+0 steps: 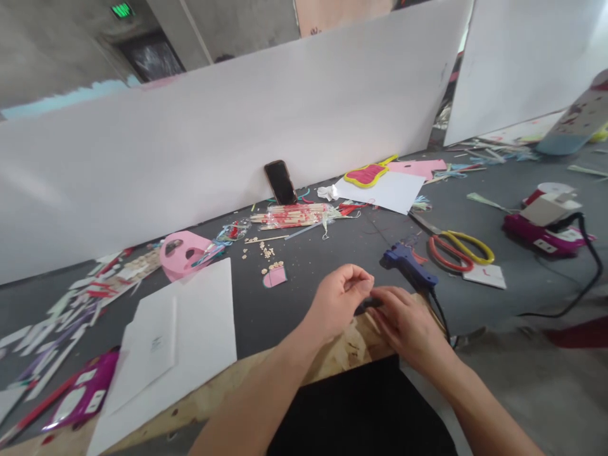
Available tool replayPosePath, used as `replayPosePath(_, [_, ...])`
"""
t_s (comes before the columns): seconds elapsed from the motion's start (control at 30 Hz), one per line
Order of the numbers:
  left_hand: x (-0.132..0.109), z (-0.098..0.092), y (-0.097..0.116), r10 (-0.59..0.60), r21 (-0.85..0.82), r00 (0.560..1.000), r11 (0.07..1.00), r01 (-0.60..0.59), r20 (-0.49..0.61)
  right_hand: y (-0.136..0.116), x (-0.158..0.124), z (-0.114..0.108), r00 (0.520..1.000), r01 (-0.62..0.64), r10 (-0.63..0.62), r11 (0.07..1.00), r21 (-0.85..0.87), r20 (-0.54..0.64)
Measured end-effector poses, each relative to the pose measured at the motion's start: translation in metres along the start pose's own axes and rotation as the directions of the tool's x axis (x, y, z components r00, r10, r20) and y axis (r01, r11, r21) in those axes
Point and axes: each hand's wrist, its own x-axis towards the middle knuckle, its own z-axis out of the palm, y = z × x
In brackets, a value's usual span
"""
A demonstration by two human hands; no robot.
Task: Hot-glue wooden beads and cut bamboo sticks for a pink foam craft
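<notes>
My left hand (338, 299) and my right hand (405, 322) meet over the table's near edge (332, 354). Both are closed in a pinch on a small dark object (367, 306) held between them; I cannot make out what it is. A blue glue gun (409, 266) lies just beyond my right hand, its black cord trailing off the edge. Red and yellow scissors (456, 248) lie to the right of the glue gun.
White sheets (190, 329) lie at the near left, a pink foam cutout (183, 253) beyond them. A small pink piece (274, 277), wooden sticks (294, 215) and a phone (280, 182) leaning on the white board sit further back. A magenta box (546, 225) stands at the right.
</notes>
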Motion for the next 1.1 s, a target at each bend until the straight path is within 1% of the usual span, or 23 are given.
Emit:
replayPosePath(0.03, [0.002,0.004,0.001,-0.008,-0.060,1.000,0.998,0.008,0.000,0.003,0.001,-0.001,1.000,0.000,0.000,0.999,-0.036,0.001])
replayPosePath(0.07, [0.005,0.005,0.002,-0.012,-0.078,1.000,0.997,0.011,-0.013,0.006,0.001,-0.002,1.000,-0.001,0.002,0.997,-0.072,0.004])
replayPosePath(0.13, [0.009,0.000,0.002,-0.002,-0.031,0.997,1.000,0.000,-0.071,0.014,0.002,-0.006,1.000,-0.012,0.013,0.991,-0.132,0.008])
replayPosePath(0.2, [0.011,-0.013,0.000,0.025,0.017,0.988,1.000,-0.023,-0.151,0.023,0.001,-0.009,1.000,-0.019,0.023,0.986,-0.164,0.022])
replayPosePath(0.27, [0.008,-0.029,-0.005,0.033,0.003,0.970,0.999,-0.034,-0.239,0.030,0.001,-0.011,0.999,-0.021,0.027,0.984,-0.178,0.035])
replayPosePath(0.37, [-0.003,-0.049,-0.015,-0.014,-0.025,0.931,1.000,0.006,-0.364,0.034,0.002,-0.014,0.999,-0.020,0.025,0.983,-0.182,0.028])
replayPosePath(0.43, [-0.012,-0.055,-0.022,-0.056,-0.036,0.911,0.998,0.045,-0.408,0.033,0.006,-0.018,1.000,-0.022,0.020,0.981,-0.195,-0.013])
replayPosePath(0.5, [-0.020,-0.056,-0.028,-0.104,-0.092,0.905,0.993,0.072,-0.412,0.033,0.012,-0.021,0.996,-0.039,0.016,0.965,-0.260,-0.087])
replayPosePath(0.53, [-0.023,-0.055,-0.030,-0.132,-0.145,0.905,0.986,0.079,-0.405,0.035,0.015,-0.023,0.991,-0.071,0.031,0.946,-0.317,-0.129])
replayPosePath(0.6, [-0.027,-0.052,-0.031,-0.190,-0.290,0.905,0.954,0.078,-0.381,0.041,0.020,-0.025,0.977,-0.177,0.102,0.879,-0.442,-0.189])
replayPosePath(0.67, [-0.030,-0.049,-0.030,-0.239,-0.434,0.909,0.898,0.073,-0.342,0.051,0.022,-0.025,0.966,-0.254,0.182,0.813,-0.525,-0.185])
replayPosePath(0.7, [-0.031,-0.048,-0.028,-0.256,-0.491,0.913,0.868,0.072,-0.318,0.057,0.023,-0.024,0.966,-0.260,0.205,0.797,-0.545,-0.161])
replayPosePath(0.77, [-0.033,-0.048,-0.026,-0.268,-0.571,0.923,0.819,0.067,-0.277,0.067,0.024,-0.022,0.971,-0.236,0.210,0.800,-0.552,-0.111])
replayPosePath(0.87, [-0.035,-0.049,-0.025,-0.277,-0.642,0.932,0.764,0.066,-0.234,0.072,0.028,-0.019,0.968,-0.244,0.238,0.824,-0.512,-0.079])
replayPosePath(0.93, [-0.036,-0.051,-0.026,-0.288,-0.676,0.932,0.734,0.066,-0.221,0.066,0.031,-0.020,0.954,-0.298,0.286,0.856,-0.423,-0.093])
replayPosePath(0.97, [-0.037,-0.051,-0.027,-0.295,-0.689,0.930,0.721,0.067,-0.218,0.061,0.033,-0.021,0.944,-0.331,0.313,0.877,-0.347,-0.109])
replayPosePath(1.03, [-0.036,-0.052,-0.028,-0.313,-0.713,0.924,0.698,0.067,-0.219,0.049,0.037,-0.024,0.920,-0.383,0.364,0.915,-0.130,-0.147])
replayPosePath(1.1, [-0.035,-0.053,-0.028,-0.333,-0.732,0.917,0.677,0.072,-0.218,0.036,0.039,-0.026,0.906,-0.397,0.408,0.912,0.108,-0.116])
